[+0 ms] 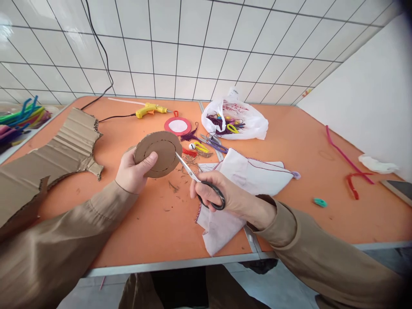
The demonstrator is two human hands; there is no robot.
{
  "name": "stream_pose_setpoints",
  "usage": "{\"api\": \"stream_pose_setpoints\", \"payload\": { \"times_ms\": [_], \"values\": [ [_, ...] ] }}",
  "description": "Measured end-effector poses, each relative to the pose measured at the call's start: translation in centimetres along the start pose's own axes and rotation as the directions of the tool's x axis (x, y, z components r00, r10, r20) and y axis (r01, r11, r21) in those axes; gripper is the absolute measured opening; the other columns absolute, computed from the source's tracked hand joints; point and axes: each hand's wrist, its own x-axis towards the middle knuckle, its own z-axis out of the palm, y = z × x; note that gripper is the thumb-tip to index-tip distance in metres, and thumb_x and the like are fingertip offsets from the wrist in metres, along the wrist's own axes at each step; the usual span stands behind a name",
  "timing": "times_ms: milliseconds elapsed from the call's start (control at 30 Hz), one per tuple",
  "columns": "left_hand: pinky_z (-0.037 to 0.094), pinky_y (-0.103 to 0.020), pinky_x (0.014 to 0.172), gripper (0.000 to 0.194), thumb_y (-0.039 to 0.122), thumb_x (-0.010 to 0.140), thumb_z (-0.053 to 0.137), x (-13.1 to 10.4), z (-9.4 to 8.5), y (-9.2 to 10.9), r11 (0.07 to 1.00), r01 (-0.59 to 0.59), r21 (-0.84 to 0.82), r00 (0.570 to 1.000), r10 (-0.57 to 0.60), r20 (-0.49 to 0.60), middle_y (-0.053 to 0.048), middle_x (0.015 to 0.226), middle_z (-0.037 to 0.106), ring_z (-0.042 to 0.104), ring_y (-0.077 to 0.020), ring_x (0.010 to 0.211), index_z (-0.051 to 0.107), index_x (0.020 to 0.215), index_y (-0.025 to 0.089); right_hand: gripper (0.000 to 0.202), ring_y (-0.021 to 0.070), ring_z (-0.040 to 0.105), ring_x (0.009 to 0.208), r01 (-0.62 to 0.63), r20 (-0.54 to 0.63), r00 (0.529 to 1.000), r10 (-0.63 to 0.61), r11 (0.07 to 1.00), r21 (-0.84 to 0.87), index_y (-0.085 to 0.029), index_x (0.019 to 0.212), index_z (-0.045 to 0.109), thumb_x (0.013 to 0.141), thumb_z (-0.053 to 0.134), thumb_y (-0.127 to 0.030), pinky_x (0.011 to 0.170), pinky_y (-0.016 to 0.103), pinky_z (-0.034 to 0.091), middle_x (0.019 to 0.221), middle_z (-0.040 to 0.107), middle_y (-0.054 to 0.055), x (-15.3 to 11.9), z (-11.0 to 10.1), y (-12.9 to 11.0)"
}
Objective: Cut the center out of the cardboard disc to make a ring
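Cardboard disc point(161, 148) — pinched in the left hand point(133, 169), thumb on top.

Left hand point(131, 171): fingers behind disc point(161, 156) | cardboard sheet point(61, 152): cut left | dark slab point(399, 189): cut right

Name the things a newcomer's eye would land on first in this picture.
Probably first is the round cardboard disc in the left hand, with the black-handled scissors in the right hand reaching its edge. Next, the bright yellow glue gun stands out near the back of the orange table, left of the white plastic bag of threads. Large torn-looking cardboard fills the table's left side.
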Motion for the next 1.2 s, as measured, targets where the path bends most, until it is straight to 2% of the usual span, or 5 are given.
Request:
{"api": "stream_pose_setpoints", "payload": {
  "times_ms": [133,267,600,800,1200],
  "values": [
    [0.057,-0.042,0.082,0.037,0.029,0.062,0.081,0.7,0.1,0.2,0.973,0.141,-0.183,0.982,-0.162,-0.102,-0.009,0.093,0.075,0.069,-0.0306,0.098,0.072,0.095,0.014,0.061,0.0120,0.054,0.050,0.018,0.157,0.987,-0.030,0.997,0.078,-0.015,0.078,0.058,0.077,0.053,-0.076,0.049,0.025,0.035,0.057,0.054,-0.001,-0.6,-0.1,-0.6],
    [0.058,-0.037,0.079,0.033,0.024,0.062,0.080,0.8,-0.1,0.6,0.927,0.266,-0.265,0.949,-0.300,-0.096,-0.008,0.099,0.075,0.069,-0.0283,0.099,0.072,0.094,0.016,0.059,0.0129,0.055,0.051,0.066,0.118,0.990,-0.077,0.993,0.100,-0.015,0.083,0.059,0.078,0.054,-0.074,0.051,0.026,0.035,0.062,0.057,0.001,-1.1,-0.3,-0.8],
    [0.057,-0.035,0.074,0.026,0.029,0.069,0.078,-0.5,0.3,1.4,0.963,0.232,-0.136,0.972,-0.225,0.064,-0.009,0.097,0.076,0.070,-0.0297,0.097,0.072,0.091,0.017,0.061,0.0107,0.053,0.047,0.048,0.050,0.997,-0.050,0.998,0.039,-0.013,0.080,0.062,0.079,0.055,-0.073,0.046,0.024,0.030,0.057,0.056,0.000,-0.8,-0.7,-0.7],
    [0.056,-0.037,0.073,0.025,0.029,0.068,0.079,-0.9,0.7,1.7,0.983,0.156,-0.098,0.986,-0.149,0.074,-0.008,0.090,0.076,0.070,-0.0301,0.094,0.072,0.088,0.016,0.057,0.0102,0.050,0.045,-0.010,0.027,1.000,0.010,1.000,0.016,-0.015,0.077,0.060,0.077,0.059,-0.072,0.047,0.025,0.037,0.052,0.055,-0.002,-0.9,-0.8,-0.9],
    [0.054,-0.041,0.070,0.031,0.038,0.064,0.080,-0.4,0.1,1.2,0.995,0.096,0.013,0.990,-0.096,0.105,-0.009,0.085,0.074,0.068,-0.0304,0.083,0.073,0.085,0.016,0.049,0.0091,0.048,0.042,-0.098,-0.023,0.995,0.097,0.991,-0.095,-0.016,0.070,0.055,0.074,0.065,-0.064,0.044,0.023,0.033,0.048,0.049,-0.005,-0.7,-0.4,-1.7]
  ]
}}
